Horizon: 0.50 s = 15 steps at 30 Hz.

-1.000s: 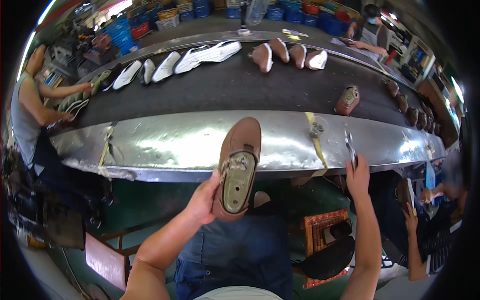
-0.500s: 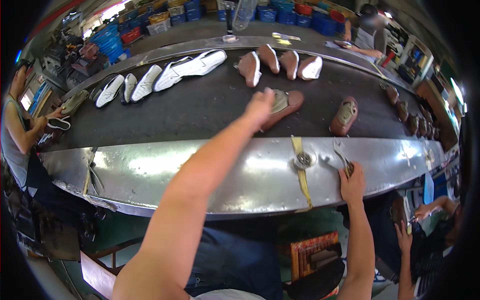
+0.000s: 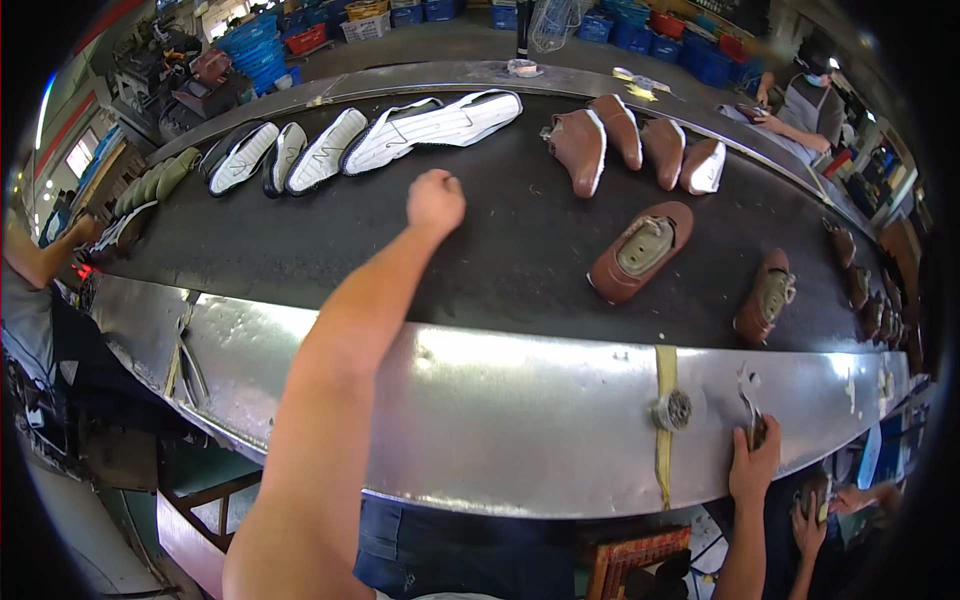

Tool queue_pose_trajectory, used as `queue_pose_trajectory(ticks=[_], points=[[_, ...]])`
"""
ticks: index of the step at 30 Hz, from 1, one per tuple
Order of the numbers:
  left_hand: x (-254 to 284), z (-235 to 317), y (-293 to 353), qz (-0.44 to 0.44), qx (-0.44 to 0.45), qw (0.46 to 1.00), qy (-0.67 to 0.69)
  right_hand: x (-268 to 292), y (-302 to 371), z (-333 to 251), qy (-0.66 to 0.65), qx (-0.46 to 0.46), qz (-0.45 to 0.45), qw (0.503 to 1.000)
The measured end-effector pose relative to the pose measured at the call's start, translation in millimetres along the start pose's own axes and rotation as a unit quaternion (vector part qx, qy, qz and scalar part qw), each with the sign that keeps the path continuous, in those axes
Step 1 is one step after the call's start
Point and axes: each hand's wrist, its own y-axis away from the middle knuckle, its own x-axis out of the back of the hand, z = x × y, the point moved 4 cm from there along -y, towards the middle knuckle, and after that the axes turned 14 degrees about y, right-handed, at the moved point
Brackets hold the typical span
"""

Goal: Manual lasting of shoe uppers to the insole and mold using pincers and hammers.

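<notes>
My left hand (image 3: pixel 436 203) is over the dark belt, fingers curled in, with nothing visible in it. Nearest to it are the white-soled shoes (image 3: pixel 434 130) lying on their sides, soles facing me. To the right, a brown shoe (image 3: pixel 641 252) with a greenish last inside lies apart from my hand. My right hand (image 3: pixel 755 466) rests on the metal ledge and grips metal pincers (image 3: pixel 750 397), jaws pointing away from me. Beyond the ledge, a second brown shoe (image 3: pixel 766 297) sits on the belt.
Several brown uppers (image 3: pixel 578 150) stand at the belt's far side. On the metal ledge (image 3: pixel 520 400) are a round tin of small bits (image 3: pixel 674 410) and yellow tape (image 3: pixel 664 470). Other pincers (image 3: pixel 190 365) lie left. A masked person (image 3: pixel 800 110) works across; others' hands show at both sides.
My left hand has come off the brown shoe and moved left toward the white-soled shoes, its fingers curled. My right hand keeps the pincers on the ledge. The view has shifted left.
</notes>
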Motion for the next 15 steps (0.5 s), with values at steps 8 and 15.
queue_pose_trajectory(ticks=[8,15], points=[[-2.0,-85.1,-79.3,-0.178,0.06,0.98,-0.066,-6.7,4.8,7.7,0.018,-0.017,-0.004,1.0],[-21.1,-137.1,-129.7,0.076,0.218,0.937,0.26,-21.1,2.1,17.7,-0.011,-0.055,-0.055,0.997]])
